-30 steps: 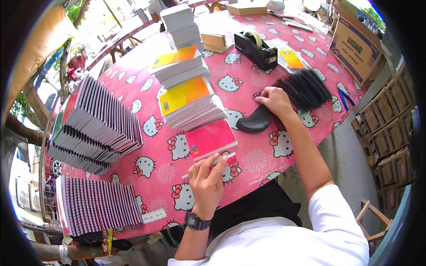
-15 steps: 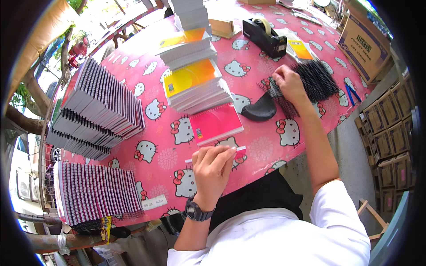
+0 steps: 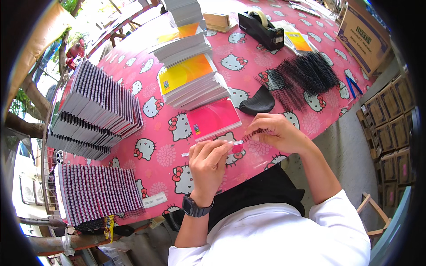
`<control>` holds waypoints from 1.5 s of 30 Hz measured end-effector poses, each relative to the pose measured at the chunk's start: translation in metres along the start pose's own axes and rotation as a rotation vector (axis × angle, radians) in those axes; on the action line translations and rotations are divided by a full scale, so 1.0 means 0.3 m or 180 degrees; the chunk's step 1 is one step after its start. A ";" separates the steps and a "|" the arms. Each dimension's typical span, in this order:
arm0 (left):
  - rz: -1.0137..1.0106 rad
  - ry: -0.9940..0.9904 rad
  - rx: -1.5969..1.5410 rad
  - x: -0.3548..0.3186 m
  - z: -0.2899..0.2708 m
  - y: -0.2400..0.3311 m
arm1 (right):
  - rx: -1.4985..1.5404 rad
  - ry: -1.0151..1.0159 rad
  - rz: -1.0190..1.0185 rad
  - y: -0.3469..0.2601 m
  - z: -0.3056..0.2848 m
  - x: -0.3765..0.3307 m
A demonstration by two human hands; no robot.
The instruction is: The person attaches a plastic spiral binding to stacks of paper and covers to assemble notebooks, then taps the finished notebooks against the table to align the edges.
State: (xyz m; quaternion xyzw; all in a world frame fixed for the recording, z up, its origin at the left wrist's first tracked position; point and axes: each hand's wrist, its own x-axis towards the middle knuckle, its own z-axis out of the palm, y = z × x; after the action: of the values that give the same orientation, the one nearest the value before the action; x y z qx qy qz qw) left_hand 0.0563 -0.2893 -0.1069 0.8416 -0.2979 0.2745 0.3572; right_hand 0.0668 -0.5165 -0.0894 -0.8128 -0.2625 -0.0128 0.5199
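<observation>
My left hand (image 3: 209,160) holds a small pink notebook (image 3: 208,148) on edge above the pink cartoon-cat tablecloth (image 3: 155,155). A watch sits on that wrist. My right hand (image 3: 276,132) pinches a black spiral binding coil (image 3: 257,132) at the notebook's right end. A pink-covered notebook (image 3: 213,119) lies flat just beyond both hands. The pile of black binding coils (image 3: 301,75) lies farther right, apart from my right hand.
Stacks of unbound pages with yellow and orange covers (image 3: 188,77) run up the middle. Rows of bound notebooks (image 3: 95,111) stand at left and near left (image 3: 97,193). A black tape dispenser (image 3: 260,27), a black curved tool (image 3: 257,103), blue pens (image 3: 351,86) and cardboard boxes (image 3: 361,35) are at right.
My right hand left the coil pile with one coil and came to the notebook in my left hand. My left hand stayed near the table's front edge.
</observation>
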 end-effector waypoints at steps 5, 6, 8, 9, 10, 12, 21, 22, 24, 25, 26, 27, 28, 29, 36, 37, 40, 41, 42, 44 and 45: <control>-0.0003 -0.0057 0.0009 -0.009 -0.005 0.002 | -0.0559 0.0276 -0.0127 0.000 0.006 0.014; -0.0015 -0.0063 -0.0011 -0.010 -0.003 0.002 | -0.0565 0.0269 -0.0175 0.001 0.008 0.012; -0.0050 -0.0073 -0.0029 -0.003 0.000 0.003 | -0.0578 0.0257 -0.0270 0.002 0.018 0.008; -0.0073 -0.0084 -0.0026 -0.002 -0.001 0.006 | -0.0518 0.0244 -0.0306 0.004 0.025 0.005; -0.0085 -0.0094 -0.0046 -0.002 -0.002 0.005 | -0.0469 0.0236 -0.0344 0.006 0.031 0.004; -0.0107 -0.0117 -0.0091 -0.002 -0.002 0.005 | -0.0401 0.0237 -0.0380 0.014 0.032 0.000; -0.0179 -0.0206 0.0035 0.006 -0.011 0.022 | 0.0089 -0.0136 -0.0101 0.011 0.023 -0.020; -0.0236 -0.0256 0.0057 0.012 -0.009 0.043 | 0.0163 -0.0168 0.0079 -0.001 0.029 -0.027; -0.0353 -0.0317 0.0108 0.028 0.002 0.090 | 0.0254 -0.0263 0.0114 -0.025 0.036 -0.018; -0.0295 -0.0418 0.0170 0.024 0.009 0.091 | 0.0035 -0.0292 0.0060 -0.037 0.038 -0.014; -0.0237 -0.0521 0.0232 0.013 0.015 0.084 | -0.0183 -0.0318 0.0010 -0.044 0.046 -0.013; -0.0178 -0.0626 0.0294 0.004 0.016 0.080 | -0.0399 -0.0344 -0.0036 -0.043 0.052 -0.014; -0.0202 -0.0623 0.0296 0.005 0.014 0.082 | -0.0581 -0.0399 0.0042 -0.026 0.047 -0.016; -0.0170 -0.0637 0.0362 -0.005 0.011 0.073 | -0.0827 -0.0024 0.0164 -0.016 0.030 -0.001; -0.0154 -0.0756 0.0393 -0.002 0.013 0.077 | -0.3001 0.0828 0.1008 0.160 -0.004 0.060; -0.0135 -0.0727 0.0403 -0.007 0.005 0.067 | -0.2927 0.0820 0.1058 0.151 0.012 0.073; -0.0114 -0.0656 0.0337 -0.005 0.010 0.068 | -0.3010 0.1194 0.0765 0.221 0.030 0.074; -0.0159 -0.0596 0.0315 -0.001 0.011 0.074 | -0.3014 0.1206 0.0753 0.225 0.034 0.080; -0.0202 -0.0534 0.0290 0.002 0.012 0.077 | -0.3021 0.1218 0.0742 0.224 0.034 0.084; -0.0163 -0.0657 0.0325 -0.009 0.015 0.063 | -0.2991 0.1155 0.0838 0.218 0.041 0.089; -0.0141 -0.0717 0.0340 -0.008 0.016 0.057 | -0.2978 0.1126 0.0887 0.214 0.041 0.088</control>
State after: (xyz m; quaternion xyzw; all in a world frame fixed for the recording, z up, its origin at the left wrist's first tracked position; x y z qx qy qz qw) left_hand 0.0440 -0.3018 -0.1039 0.8913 -0.3024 0.1858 0.2821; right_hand 0.1147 -0.5158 -0.1410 -0.9709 -0.0261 -0.1966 0.1340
